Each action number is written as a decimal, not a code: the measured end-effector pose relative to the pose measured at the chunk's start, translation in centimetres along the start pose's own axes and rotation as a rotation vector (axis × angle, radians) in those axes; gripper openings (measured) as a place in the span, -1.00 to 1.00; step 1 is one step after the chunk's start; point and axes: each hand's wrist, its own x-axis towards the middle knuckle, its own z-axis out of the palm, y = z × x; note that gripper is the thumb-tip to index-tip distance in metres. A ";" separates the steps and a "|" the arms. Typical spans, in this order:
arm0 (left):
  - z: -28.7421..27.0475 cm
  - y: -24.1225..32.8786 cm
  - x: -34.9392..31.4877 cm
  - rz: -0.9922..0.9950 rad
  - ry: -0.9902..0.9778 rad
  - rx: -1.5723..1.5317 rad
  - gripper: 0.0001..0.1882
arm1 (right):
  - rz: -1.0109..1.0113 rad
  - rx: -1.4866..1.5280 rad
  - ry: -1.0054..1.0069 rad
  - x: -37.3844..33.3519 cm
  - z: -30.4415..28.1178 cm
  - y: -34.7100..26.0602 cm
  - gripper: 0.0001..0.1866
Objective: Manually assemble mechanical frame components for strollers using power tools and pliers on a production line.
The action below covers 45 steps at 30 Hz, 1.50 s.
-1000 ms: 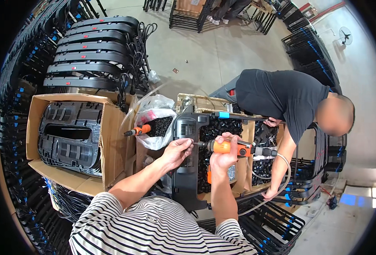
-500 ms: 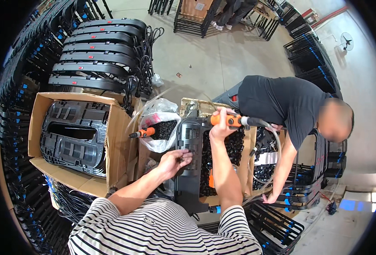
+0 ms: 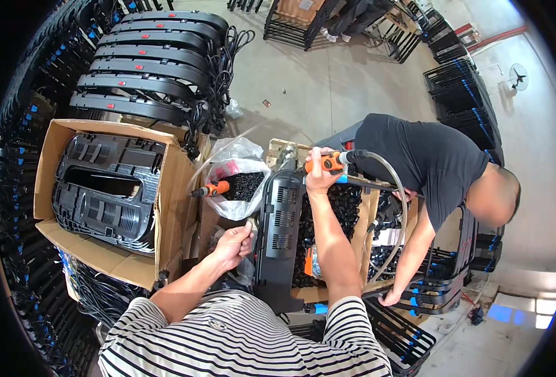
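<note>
Where the head view looks down on the work, the person's right hand point(image 3: 318, 174) is wrapped around an orange pneumatic screwdriver point(image 3: 330, 163) at the far end of a black vented panel point(image 3: 279, 254); whether its tip touches cannot be told. A second ago both hands met at the panel's middle; the left hand point(image 3: 232, 247) has since come off to its left side, fingers curled, though whether they pinch something small is unclear. That leaves the vents uncovered and suggests the work has shifted to the far end. To the left, a second orange driver point(image 3: 214, 188) rests against a plastic bag point(image 3: 231, 210) of small black parts point(image 3: 246, 185); on the right, a co-worker point(image 3: 410, 151) bends over.
</note>
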 end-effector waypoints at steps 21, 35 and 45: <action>3.0 -1.0 0.8 0.069 0.134 0.078 -0.85 | 0.061 -0.120 -0.023 -1.6 0.7 -0.7 -0.79; 4.1 -0.2 3.4 0.097 -0.014 -0.143 -0.86 | 0.162 0.268 -0.072 -10.8 -0.4 -12.0 -0.95; 2.8 -0.7 4.0 0.072 0.098 -0.069 -0.76 | 0.057 0.185 0.068 -10.7 1.1 -8.2 -0.96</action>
